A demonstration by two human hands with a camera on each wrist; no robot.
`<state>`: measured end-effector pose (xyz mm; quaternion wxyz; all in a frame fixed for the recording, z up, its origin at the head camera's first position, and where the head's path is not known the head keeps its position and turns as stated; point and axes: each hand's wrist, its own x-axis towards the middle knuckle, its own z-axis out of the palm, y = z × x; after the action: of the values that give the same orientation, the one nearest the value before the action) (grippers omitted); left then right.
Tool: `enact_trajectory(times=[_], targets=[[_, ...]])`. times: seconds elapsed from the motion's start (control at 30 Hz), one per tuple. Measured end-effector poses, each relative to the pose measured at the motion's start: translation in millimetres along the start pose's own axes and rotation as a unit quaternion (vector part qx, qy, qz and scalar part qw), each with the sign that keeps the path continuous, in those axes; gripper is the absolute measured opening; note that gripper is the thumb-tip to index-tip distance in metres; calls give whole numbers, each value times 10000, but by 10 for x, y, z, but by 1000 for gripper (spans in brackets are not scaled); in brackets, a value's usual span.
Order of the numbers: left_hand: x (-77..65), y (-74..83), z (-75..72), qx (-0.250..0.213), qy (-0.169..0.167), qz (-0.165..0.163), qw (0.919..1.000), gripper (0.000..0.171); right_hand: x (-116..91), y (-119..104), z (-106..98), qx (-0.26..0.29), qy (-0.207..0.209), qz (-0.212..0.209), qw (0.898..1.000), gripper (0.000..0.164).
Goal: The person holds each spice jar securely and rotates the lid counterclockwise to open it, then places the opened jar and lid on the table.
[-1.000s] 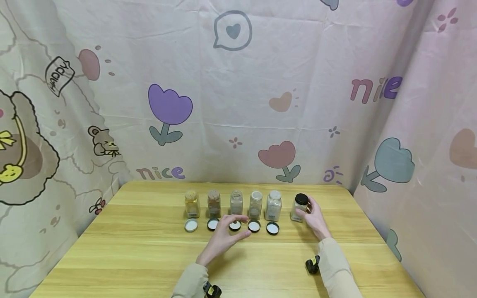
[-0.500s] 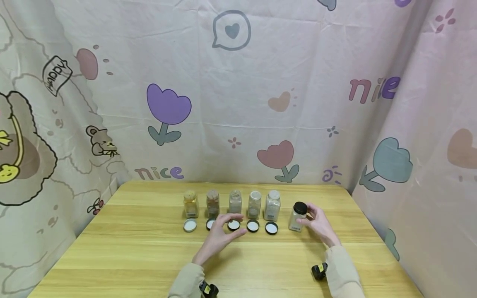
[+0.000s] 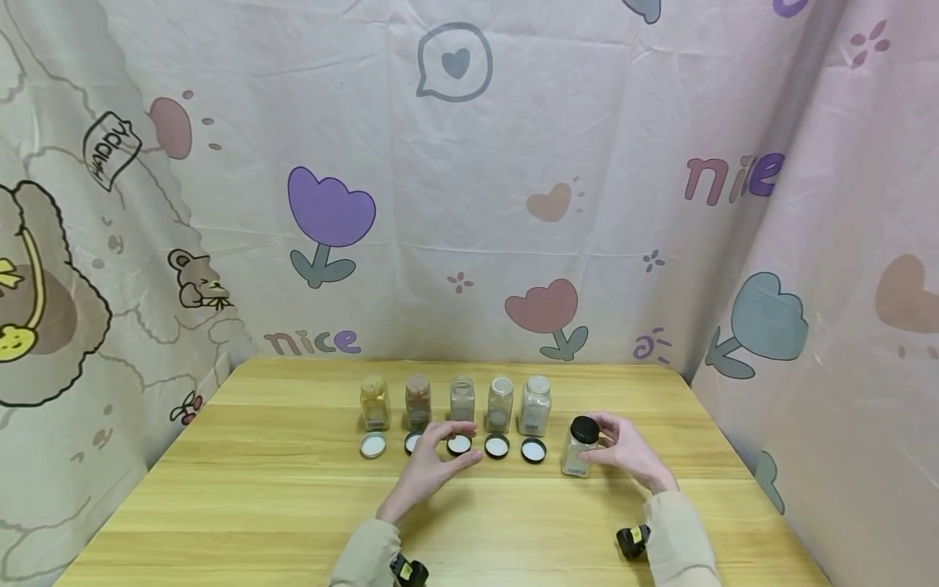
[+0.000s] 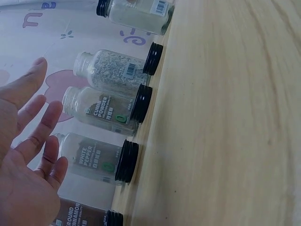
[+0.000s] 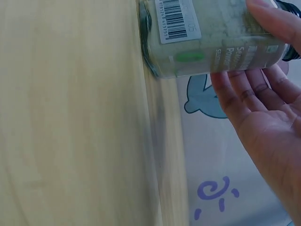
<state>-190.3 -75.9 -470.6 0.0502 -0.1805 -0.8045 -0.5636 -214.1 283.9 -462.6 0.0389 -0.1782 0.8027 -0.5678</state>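
Note:
My right hand [image 3: 629, 458] grips a square clear spice jar [image 3: 576, 461] with a black lid [image 3: 584, 430], thumb on one side and fingers round the other. The right wrist view shows pale powder inside the jar [image 5: 221, 33] and a barcode label [image 5: 178, 19]. My left hand [image 3: 427, 471] is held over the table with thumb and fingers apart and nothing between them. Close beyond it lie a black lid [image 3: 459, 444] and a row of uncapped jars. The left wrist view shows a white pepper jar [image 4: 89, 157] and a cumin powder jar [image 4: 101, 109] near the fingers.
Several uncapped jars stand along the back, from a yellow-powder jar [image 3: 376, 408] to a jar of pale flakes [image 3: 535, 409]. In front of them lie upturned lids, including a white one [image 3: 372, 445] and a black one [image 3: 533, 450]. A patterned curtain [image 3: 440, 204] hangs behind the table [image 3: 279, 489].
My right hand has drawn the capped jar toward me and slightly left, away from the back row. My left hand has barely moved.

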Motion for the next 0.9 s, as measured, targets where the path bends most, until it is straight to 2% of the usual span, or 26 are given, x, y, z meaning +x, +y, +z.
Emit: enact_trajectory(times=[0.3, 0.7, 0.9], targets=[[5, -26, 6, 35, -24, -17, 10000, 43, 31, -52, 124, -3, -435, -392, 9983, 59], [10, -42, 28, 18, -4, 29, 10000, 41, 73, -207, 384, -251, -898, -556, 9941, 57], [4, -35, 27, 9, 6, 3, 10000, 43, 130, -280, 574, -301, -998, -555, 9930, 59]])
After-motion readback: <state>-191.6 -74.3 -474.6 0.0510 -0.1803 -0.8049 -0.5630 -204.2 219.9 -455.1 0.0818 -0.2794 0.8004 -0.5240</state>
